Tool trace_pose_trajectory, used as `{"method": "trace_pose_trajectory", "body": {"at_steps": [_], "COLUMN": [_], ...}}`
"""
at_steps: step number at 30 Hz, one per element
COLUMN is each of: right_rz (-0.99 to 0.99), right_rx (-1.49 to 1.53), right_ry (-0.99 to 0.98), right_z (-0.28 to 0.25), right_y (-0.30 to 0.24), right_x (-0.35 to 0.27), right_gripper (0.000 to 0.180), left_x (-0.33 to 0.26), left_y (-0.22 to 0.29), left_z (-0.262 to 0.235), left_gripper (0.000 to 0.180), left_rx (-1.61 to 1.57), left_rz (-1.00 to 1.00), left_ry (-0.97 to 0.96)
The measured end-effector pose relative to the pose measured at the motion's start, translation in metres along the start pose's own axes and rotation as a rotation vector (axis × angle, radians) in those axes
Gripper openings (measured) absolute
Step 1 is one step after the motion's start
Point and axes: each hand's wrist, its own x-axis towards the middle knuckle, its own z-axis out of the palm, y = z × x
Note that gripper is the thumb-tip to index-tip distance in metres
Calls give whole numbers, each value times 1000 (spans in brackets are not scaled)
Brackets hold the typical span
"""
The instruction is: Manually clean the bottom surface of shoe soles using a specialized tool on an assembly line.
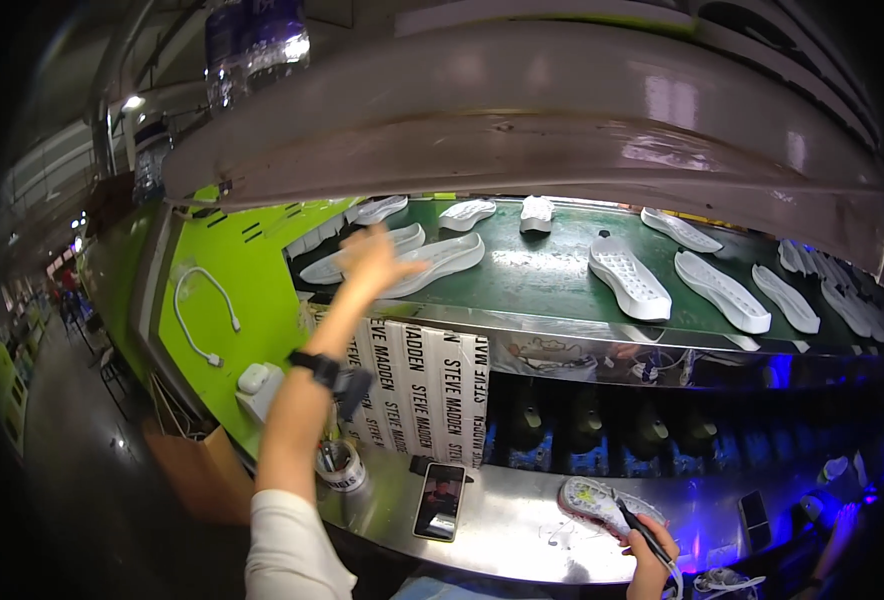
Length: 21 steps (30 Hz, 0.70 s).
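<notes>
My left arm stretches out over the green conveyor belt (552,265). There my left hand (372,262), fingers spread and slightly blurred, is over two white shoe soles: one sole (322,268) shows to its left, the other sole (447,265) to its right. Whether it touches them I cannot tell. Down on the metal bench, my right hand (652,550) is closed around a black pen-shaped tool (644,532) with a pale cable. The tool's tip lies over a whitish shoe piece (587,495) with a yellow-green patch, which rests on the bench.
More white soles (627,280) lie along the belt. A phone (440,502) and a cup of tools (342,468) stand on the metal bench (522,540). A white cable (212,290) lies on the green panel. Another person's hand (840,535) shows at far right under blue light.
</notes>
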Motion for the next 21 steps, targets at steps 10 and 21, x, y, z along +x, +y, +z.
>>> {"method": "trace_pose_trajectory", "body": {"at_steps": [10,21], "right_rz": [-21,-103], "right_rx": [145,-13], "right_ry": [-138,-59], "right_z": [50,13], "right_y": [-38,-31], "right_x": [-11,-19], "right_gripper": [28,29], "left_x": [8,3], "left_y": [-74,190], "left_z": [42,50], "left_gripper": [127,68], "left_rx": [-308,-474], "left_rz": [31,344], "left_ry": [33,-185]}}
